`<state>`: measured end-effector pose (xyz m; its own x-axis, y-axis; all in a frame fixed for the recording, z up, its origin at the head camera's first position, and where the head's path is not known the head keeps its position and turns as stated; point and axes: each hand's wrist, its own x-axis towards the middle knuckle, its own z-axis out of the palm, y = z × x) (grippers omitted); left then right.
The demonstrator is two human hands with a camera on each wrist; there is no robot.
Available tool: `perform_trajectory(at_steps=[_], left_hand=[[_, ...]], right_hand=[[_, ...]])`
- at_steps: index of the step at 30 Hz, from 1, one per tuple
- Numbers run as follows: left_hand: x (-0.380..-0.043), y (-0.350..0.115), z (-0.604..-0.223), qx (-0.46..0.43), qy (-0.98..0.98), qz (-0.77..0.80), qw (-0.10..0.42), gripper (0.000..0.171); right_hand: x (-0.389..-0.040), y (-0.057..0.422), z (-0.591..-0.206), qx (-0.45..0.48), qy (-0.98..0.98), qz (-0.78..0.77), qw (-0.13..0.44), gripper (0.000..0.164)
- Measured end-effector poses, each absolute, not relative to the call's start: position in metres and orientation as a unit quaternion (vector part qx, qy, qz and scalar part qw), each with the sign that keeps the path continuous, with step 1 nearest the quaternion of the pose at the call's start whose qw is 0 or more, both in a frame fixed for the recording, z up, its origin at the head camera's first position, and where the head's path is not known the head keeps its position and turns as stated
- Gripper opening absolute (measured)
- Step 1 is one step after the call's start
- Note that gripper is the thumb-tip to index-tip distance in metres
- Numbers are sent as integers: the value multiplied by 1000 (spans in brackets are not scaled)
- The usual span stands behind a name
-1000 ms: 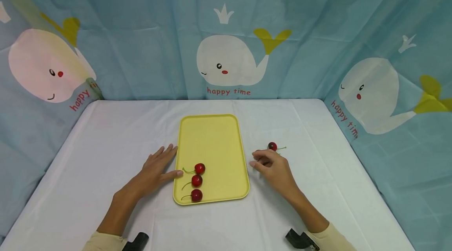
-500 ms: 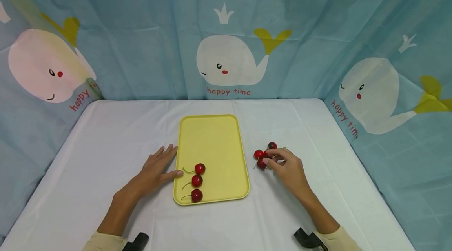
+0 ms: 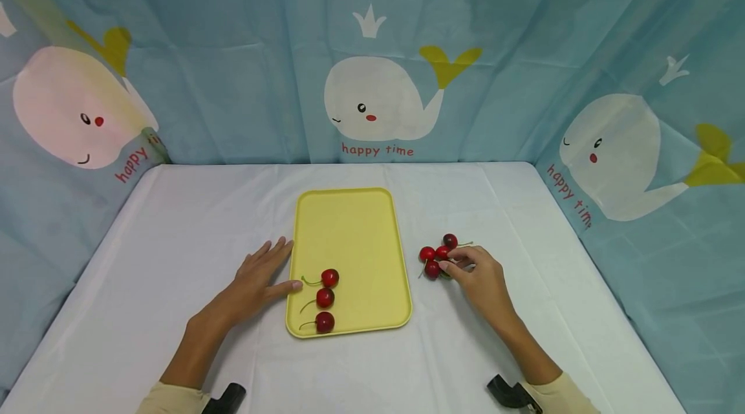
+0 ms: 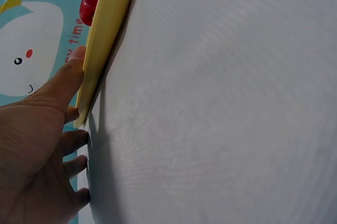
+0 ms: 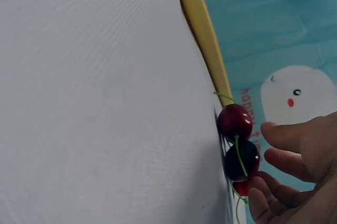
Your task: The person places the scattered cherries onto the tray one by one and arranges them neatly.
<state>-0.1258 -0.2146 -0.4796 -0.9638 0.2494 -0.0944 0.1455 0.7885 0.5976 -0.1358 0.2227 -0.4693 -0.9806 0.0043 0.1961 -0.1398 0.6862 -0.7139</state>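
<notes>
My left hand lies with spread fingers on the white cloth at the left of a yellow tray, its thumb on the tray's rim. Three red cherries with green stems, one of them the middle cherry, line up in the tray's lower left. Right of the tray, several cherries cluster on the cloth, among them a front cherry and a darker back cherry. Beside this cluster is my right hand, thumb and fingers apart. In the right wrist view its fingertips are close to a dark cherry, pinching none visibly.
A white cloth covers the table. Behind and at both sides hangs a blue curtain printed with whales. Black camera mounts sit at both wrists.
My right hand has moved right from over the cherries near the tray, uncovering the cluster; it shifts only slightly in the last half second. The left hand and tray stay put.
</notes>
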Motion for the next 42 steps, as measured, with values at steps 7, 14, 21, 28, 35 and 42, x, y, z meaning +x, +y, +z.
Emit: perform_trajectory(at_steps=[7,14,21,28,35,42], left_hand=[[-125,-214,-479,102,942,309,85,95],[-125,-214,-479,102,941,312,87,95],[-126,-214,-480,99,944,303,89,97],[-126,-215,-480,102,942,305,90,96],[-127,-214,-480,99,943,305,91,97],[-126,-213,-479,94,943,306,96,97]], right_hand=[[-136,225,-472,25,-928,366,70,26],[-136,231,-472,1,-934,354,38,32],[-134,240,-474,8,-935,353,39,33],[-133,241,-473,32,-934,354,45,32],[-135,239,-475,16,-936,351,35,32],[-134,239,-475,20,-938,342,51,30]])
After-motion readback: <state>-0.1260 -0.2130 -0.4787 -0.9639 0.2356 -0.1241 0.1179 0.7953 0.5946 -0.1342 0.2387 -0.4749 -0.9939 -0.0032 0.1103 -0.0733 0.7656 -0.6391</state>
